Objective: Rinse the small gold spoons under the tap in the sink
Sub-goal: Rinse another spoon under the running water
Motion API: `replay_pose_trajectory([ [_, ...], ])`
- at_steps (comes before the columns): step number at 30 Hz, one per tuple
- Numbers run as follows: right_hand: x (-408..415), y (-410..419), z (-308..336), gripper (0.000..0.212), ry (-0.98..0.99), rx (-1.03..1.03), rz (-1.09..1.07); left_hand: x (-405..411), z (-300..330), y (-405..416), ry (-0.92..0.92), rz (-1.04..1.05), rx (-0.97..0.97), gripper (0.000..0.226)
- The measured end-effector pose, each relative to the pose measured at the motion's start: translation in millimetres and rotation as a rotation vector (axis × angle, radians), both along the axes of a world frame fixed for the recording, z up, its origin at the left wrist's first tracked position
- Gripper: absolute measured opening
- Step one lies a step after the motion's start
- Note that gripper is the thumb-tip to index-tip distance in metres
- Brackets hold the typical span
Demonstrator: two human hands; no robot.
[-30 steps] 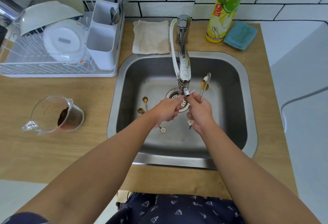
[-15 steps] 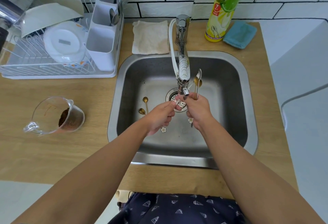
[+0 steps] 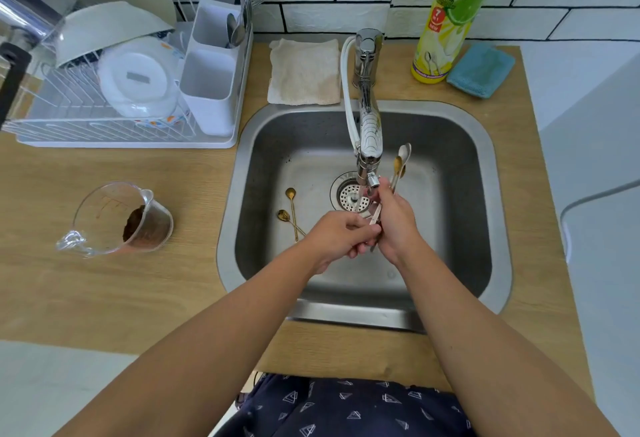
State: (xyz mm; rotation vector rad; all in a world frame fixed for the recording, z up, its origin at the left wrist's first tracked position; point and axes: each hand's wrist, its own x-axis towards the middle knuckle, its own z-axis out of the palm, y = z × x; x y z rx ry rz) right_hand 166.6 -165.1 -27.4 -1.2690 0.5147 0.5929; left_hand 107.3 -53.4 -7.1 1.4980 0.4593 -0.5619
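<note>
So, both hands over the steel sink (image 3: 460, 118), right under the tap (image 3: 369, 139). Right hand (image 3: 396, 225) gripping a bunch of small spoons (image 3: 400, 163), bowls poking up at 12 o'clock. Left hand (image 3: 337, 237) pinching their handle ends. Two more gold spoons (image 3: 292, 210) lying on the sink floor at 9 o'clock from the drain (image 3: 351, 196).
</note>
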Motion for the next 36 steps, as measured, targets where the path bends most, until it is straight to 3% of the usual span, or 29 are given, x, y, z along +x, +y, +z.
replay_pose_trajectory([
  [4, 12, -13, 2, 0.047, -0.063, -0.027, -0.099, -8, -17, 23, 0.058, -0.167, 0.440, 0.044],
  [7, 16, -23, 2, 0.042, -0.075, -0.008, -0.104, -10, -40, 55, 0.101, -0.181, 0.833, 0.041],
  [11, 13, -27, 2, 0.035, -0.074, 0.143, -0.148, -2, -65, 75, 0.264, -0.021, 0.949, 0.047],
  [16, 11, -34, -6, 0.035, -0.064, 0.071, -0.094, 8, -81, 72, 0.349, 0.001, 0.995, 0.039],
  [22, 11, -41, -17, 0.037, -0.035, 0.065, -0.085, 8, -82, 82, 0.383, 0.032, 0.921, 0.030],
  [28, 10, -37, -17, 0.029, -0.003, 0.052, -0.080, 6, -57, 70, 0.043, 0.034, 0.913, 0.019],
  [32, 4, -29, -10, 0.017, -0.017, 0.004, -0.033, 12, -30, 46, -0.062, -0.019, 0.550, 0.018],
  [36, 1, -18, 0, 0.021, -0.057, -0.066, 0.093, 15, -10, 25, -0.078, -0.024, 0.267, 0.018],
])
